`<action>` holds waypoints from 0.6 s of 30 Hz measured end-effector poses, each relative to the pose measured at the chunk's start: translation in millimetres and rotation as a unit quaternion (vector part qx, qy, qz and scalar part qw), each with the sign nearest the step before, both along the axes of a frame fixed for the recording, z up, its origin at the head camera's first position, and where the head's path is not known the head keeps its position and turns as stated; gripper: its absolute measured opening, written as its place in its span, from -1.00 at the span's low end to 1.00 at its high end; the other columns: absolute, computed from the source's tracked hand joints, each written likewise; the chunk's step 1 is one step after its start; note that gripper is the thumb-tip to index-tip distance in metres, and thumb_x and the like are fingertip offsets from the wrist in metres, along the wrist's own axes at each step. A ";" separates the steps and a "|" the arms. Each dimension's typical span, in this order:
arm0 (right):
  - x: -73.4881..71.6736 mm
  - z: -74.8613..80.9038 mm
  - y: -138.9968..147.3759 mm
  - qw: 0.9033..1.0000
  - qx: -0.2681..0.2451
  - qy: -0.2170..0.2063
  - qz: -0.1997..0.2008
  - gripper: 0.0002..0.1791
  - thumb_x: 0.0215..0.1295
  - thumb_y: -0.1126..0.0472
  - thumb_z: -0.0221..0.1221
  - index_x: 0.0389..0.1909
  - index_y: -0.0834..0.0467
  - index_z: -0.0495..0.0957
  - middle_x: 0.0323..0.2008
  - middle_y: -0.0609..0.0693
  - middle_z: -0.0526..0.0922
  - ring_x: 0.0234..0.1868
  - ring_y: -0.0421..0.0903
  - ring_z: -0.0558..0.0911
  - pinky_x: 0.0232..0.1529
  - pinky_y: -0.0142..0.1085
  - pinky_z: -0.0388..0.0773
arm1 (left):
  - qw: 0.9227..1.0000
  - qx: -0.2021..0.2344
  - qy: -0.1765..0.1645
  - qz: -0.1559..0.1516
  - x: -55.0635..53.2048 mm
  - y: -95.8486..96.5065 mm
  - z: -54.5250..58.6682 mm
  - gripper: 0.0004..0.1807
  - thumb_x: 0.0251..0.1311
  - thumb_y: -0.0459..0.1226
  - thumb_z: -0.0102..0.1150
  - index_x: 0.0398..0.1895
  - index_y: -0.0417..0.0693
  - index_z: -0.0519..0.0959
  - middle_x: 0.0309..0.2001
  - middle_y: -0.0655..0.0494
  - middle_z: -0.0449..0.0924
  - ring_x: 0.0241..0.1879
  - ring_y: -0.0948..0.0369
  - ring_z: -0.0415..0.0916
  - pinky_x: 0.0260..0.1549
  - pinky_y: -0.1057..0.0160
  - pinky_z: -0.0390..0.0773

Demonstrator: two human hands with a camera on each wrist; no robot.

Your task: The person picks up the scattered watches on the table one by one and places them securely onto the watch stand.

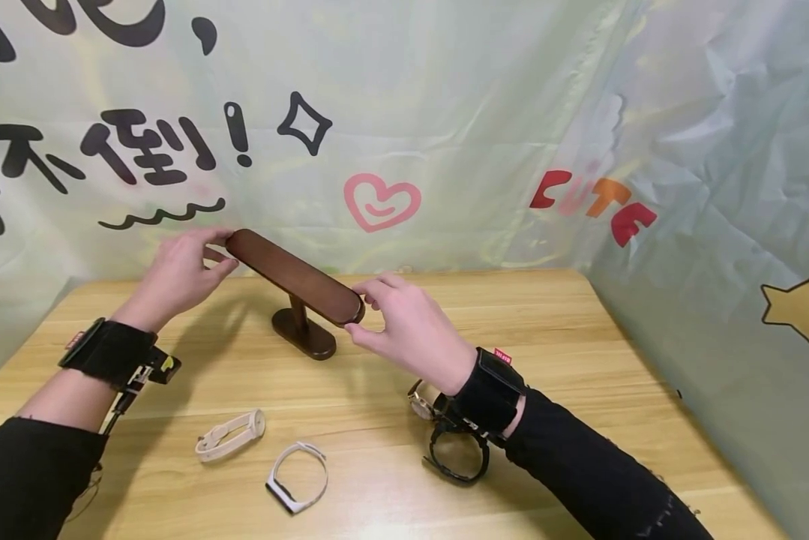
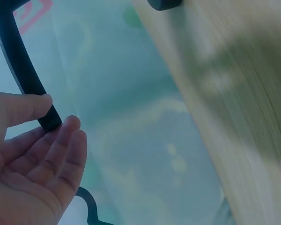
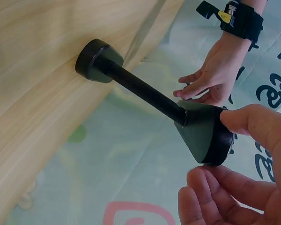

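A dark brown wooden T-shaped display stand [image 1: 296,279] is at the back of the table, its oval base [image 1: 304,334] on the wood. My left hand [image 1: 187,271] pinches the far left end of the top bar between thumb and fingers; the left wrist view shows the thumb on the bar [image 2: 25,70]. At the opposite end, my right hand [image 1: 411,324] holds the bar with its thumb at the near edge and fingers at the far one. The bar slants down to the right in the head view. The post [image 3: 147,93] shows clearly in the right wrist view.
On the wooden table [image 1: 364,390] lie a pale pink strap watch [image 1: 259,424] and a white fitness band [image 1: 283,496]. A gold-rimmed watch [image 1: 420,403] and a black watch [image 1: 459,476] lie beneath the right wrist, partly hidden. A printed cloth [image 1: 485,150] hangs behind.
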State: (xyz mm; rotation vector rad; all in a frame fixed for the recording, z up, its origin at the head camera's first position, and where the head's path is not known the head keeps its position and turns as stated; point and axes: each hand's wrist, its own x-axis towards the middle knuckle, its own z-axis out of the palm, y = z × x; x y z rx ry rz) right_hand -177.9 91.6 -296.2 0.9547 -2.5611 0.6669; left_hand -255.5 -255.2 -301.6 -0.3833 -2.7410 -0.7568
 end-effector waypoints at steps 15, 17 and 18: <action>-5.8 1.0 30.7 1.000 -0.003 -0.006 -0.027 -0.51 0.31 0.14 0.49 0.20 0.24 0.71 -0.05 0.07 0.69 -0.13 -0.07 0.66 -0.13 -0.28 0.67 | 1.000 0.002 0.014 -0.004 15.5 15.1 -0.6 -0.52 0.49 -0.33 0.25 0.39 -0.34 0.51 0.22 -0.40 0.66 -0.02 -0.30 0.76 0.00 -0.30 0.72; -6.6 2.6 35.8 0.999 0.000 -0.012 -0.032 -0.51 0.32 0.15 0.49 0.22 0.24 0.70 -0.06 0.07 0.69 -0.13 -0.06 0.67 -0.12 -0.27 0.68 | 1.000 0.000 0.023 -0.006 17.4 17.8 -1.0 -0.54 0.48 -0.32 0.26 0.36 -0.35 0.53 0.16 -0.40 0.70 -0.06 -0.28 0.78 -0.02 -0.28 0.74; -7.3 3.2 38.1 0.999 0.000 -0.018 -0.034 -0.50 0.33 0.15 0.49 0.23 0.24 0.70 -0.06 0.07 0.69 -0.13 -0.06 0.67 -0.12 -0.26 0.68 | 1.000 0.001 0.026 -0.007 18.7 19.3 -1.1 -0.54 0.48 -0.32 0.26 0.35 -0.35 0.54 0.14 -0.40 0.71 -0.07 -0.27 0.78 -0.04 -0.27 0.75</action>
